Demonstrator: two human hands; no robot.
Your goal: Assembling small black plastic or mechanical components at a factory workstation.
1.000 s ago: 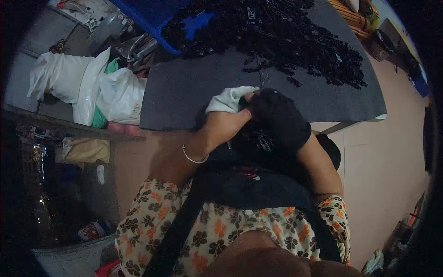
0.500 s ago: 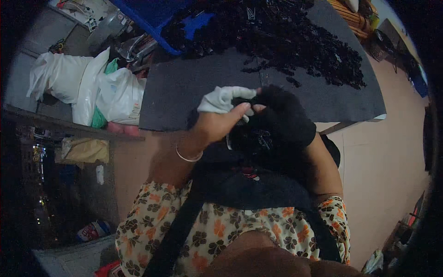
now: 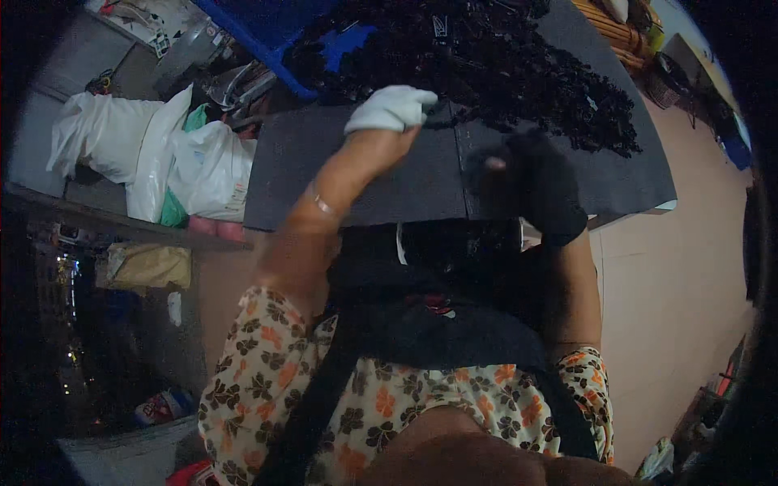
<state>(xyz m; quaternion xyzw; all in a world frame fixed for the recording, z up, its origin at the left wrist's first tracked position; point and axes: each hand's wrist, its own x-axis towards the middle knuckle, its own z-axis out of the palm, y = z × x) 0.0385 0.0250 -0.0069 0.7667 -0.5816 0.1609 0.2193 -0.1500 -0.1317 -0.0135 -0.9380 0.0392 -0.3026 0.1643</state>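
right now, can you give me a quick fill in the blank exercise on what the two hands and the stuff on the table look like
1. The left hand wears a glove of the colour ____.
2. The right hand wears a glove of the colour ____.
3. The left hand reaches toward the pile of small black parts, which lies on a dark grey ____.
4. On the left wrist sits a thin ____.

Missing words: white; black; mat; bangle
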